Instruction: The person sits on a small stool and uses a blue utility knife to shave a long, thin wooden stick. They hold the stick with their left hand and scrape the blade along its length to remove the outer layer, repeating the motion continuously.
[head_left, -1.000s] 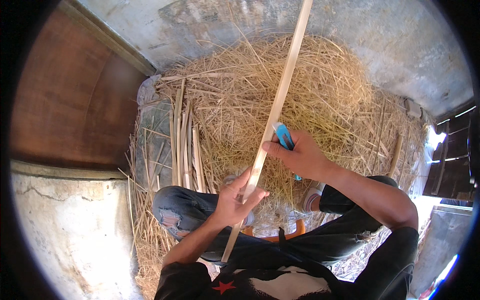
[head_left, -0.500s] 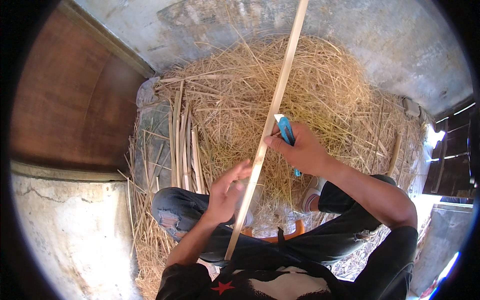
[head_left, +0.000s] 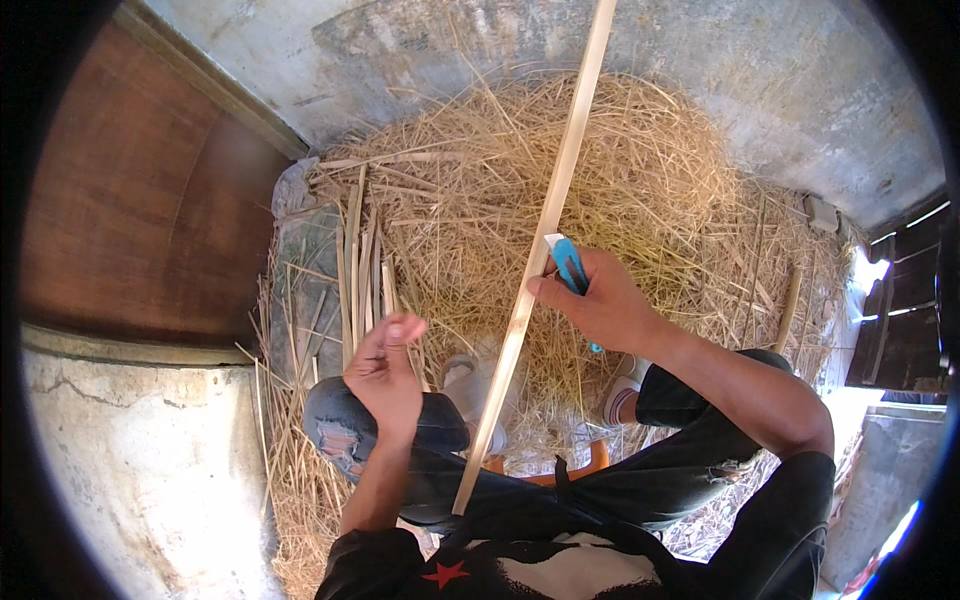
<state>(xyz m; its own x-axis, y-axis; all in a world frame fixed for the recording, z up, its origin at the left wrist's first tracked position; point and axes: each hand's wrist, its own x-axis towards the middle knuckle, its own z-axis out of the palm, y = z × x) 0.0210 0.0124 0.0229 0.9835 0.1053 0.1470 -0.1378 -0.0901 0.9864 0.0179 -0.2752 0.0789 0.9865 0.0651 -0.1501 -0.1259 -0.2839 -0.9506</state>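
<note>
Newly parted from the pale wooden strip (head_left: pixel 567 165): left hand (head_left: pixel 388 372), out to the left, near the torn knee (head_left: pixel 335 440) of the dark trousers, in front of a bundle of loose strips (head_left: pixel 353 240). Fingers off the strip, curled inward, nothing visible between them; too blurred in part to tell whether clenched. Meaning for the work: strip supported, as far as visible, by the right hand (head_left: pixel 600 305) alone.

Right hand: fingers closed around a blue utility knife (head_left: pixel 567 260), thumb against the strip. Blade (head_left: pixel 551 239) at the strip's right edge; contact, cannot tell. Strip: one piece, slanting from the top edge of the view, past the right hand, to a lower end over the dark trousers.

Against the earlier frames: at one second back, left hand around the strip, nearer the body than the knife; at half a second, loosened and just beside it; at present, well apart, fingers folded. White left shoe (head_left: pixel 458 372), largely behind that hand at half a second, now in plainer sight. Nearly unmoved: strip, knife, right hand. Unaltered beyond: straw heap (head_left: pixel 655 150).
</note>
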